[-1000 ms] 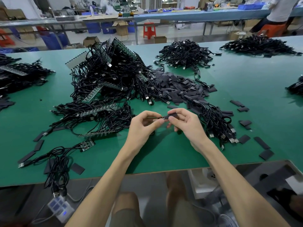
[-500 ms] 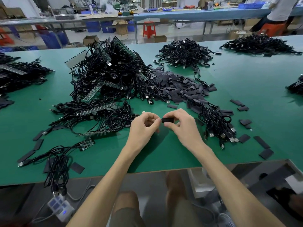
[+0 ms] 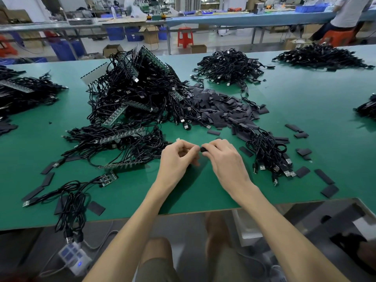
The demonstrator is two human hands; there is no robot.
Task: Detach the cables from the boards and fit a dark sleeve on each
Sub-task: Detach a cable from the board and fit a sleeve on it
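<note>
Over the near middle of the green table (image 3: 305,102), my left hand (image 3: 177,157) pinches the end of a thin black cable, whose metal plug tip (image 3: 177,139) sticks up behind my knuckles. My right hand (image 3: 223,157) pinches a small dark sleeve (image 3: 202,149) on that cable end; only the sleeve's edge shows between the fingertips. A big tangle of cables and green boards (image 3: 134,94) rises behind my left hand. Loose dark sleeves (image 3: 219,110) lie heaped behind my right hand.
A bundle of cables with USB plugs (image 3: 270,157) lies right of my right hand. Single sleeves are scattered at the right (image 3: 325,176) and left (image 3: 47,179). More cable heaps lie at the far middle (image 3: 230,66), far right (image 3: 321,55) and left (image 3: 24,92). A power strip (image 3: 74,258) hangs below the table edge.
My hands have drawn closer together and a little away from me. The sleeve, plainly visible between the fingers before, is now mostly hidden in my right fingertips.
</note>
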